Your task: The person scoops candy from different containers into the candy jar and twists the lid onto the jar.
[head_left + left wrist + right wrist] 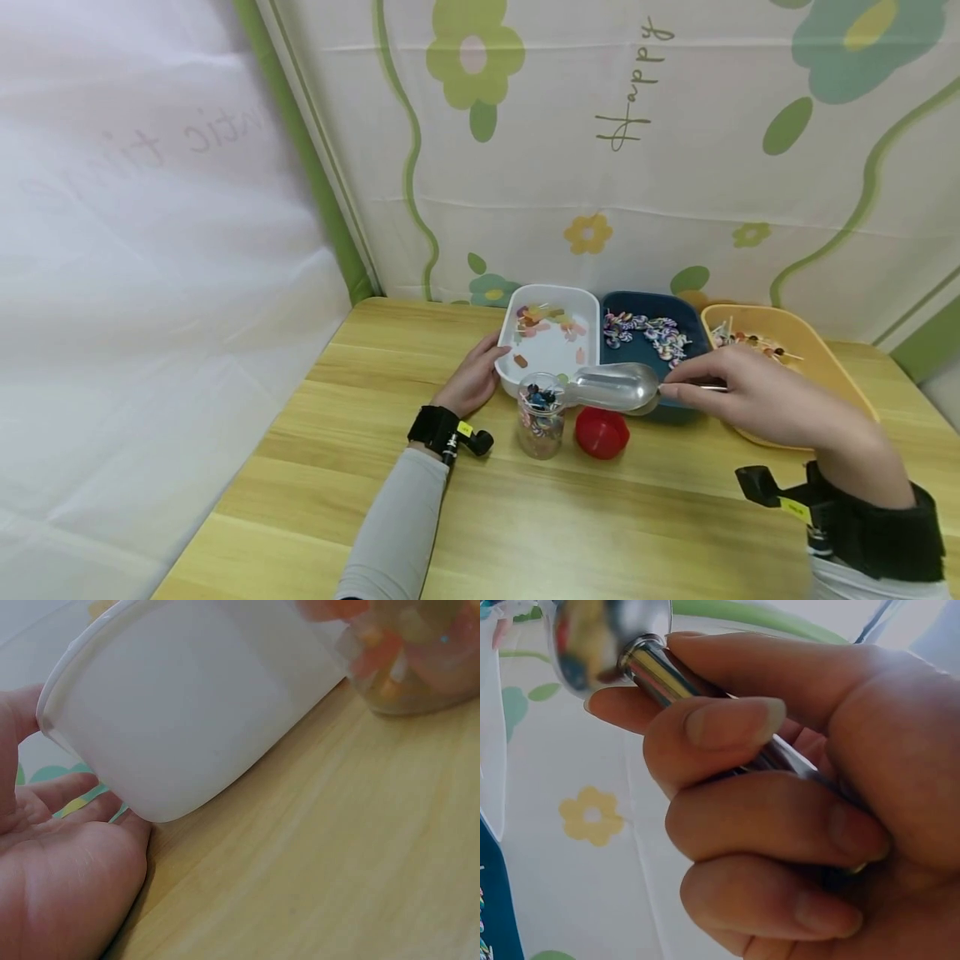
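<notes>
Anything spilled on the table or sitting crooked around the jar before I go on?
Nothing stands out. The jar stands upright and no candies show on the bare table. The red lid lies beside the jar. The right hand holds the metal scoop at the jar mouth; the left hand rests against the white tray.

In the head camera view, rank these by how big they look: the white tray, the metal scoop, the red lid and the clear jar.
1. white tray, clearly the largest.
2. metal scoop.
3. clear jar and red lid: they look much alike in size, so I would not rank one above the other.
</notes>
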{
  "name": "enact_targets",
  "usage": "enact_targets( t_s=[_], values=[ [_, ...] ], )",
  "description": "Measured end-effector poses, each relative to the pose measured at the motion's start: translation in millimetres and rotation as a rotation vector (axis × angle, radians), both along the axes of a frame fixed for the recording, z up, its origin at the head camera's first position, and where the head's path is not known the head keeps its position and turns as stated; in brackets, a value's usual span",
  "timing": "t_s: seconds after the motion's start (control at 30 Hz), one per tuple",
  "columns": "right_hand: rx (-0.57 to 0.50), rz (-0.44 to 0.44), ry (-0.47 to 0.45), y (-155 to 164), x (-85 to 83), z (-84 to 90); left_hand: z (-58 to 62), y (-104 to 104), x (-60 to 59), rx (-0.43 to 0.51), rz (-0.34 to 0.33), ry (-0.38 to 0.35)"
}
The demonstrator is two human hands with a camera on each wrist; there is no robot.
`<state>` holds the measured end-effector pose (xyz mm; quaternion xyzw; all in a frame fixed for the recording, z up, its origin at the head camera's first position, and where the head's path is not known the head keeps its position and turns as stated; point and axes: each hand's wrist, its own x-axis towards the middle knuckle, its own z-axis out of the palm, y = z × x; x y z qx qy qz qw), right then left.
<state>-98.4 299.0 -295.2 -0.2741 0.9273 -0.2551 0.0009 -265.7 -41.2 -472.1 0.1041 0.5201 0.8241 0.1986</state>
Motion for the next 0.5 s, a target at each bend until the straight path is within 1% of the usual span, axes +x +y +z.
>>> enact_targets(
  t_s=[0.17,0.23,0.27,0.33,0.47,0.5],
  values=[
    [-0.047,-0.008,0.119,16.3,3.6,-0.9,0.0,1.2,-0.9,0.012,-0.015,0.006],
    [-0.053,-0.044,0.153,26.4,7.3,0.6,0.2,1.6,-1.3,0.007,-0.017,0.01],
    [-0.045,-0.08,0.158,31.9,9.9,2.2,0.3,1.7,-1.5,0.006,-0.019,0.013],
    [-0.024,-0.164,0.142,44.4,15.4,6.2,0.4,1.8,-1.6,-0.001,-0.02,0.017],
    [0.054,-0.383,0.099,72.5,21.7,11.3,0.0,0.8,-1.6,0.003,-0.025,0.025],
    [0.061,-0.422,0.09,80.5,21.7,10.7,-0.2,0.2,-1.4,0.003,-0.025,0.026]
  ],
)
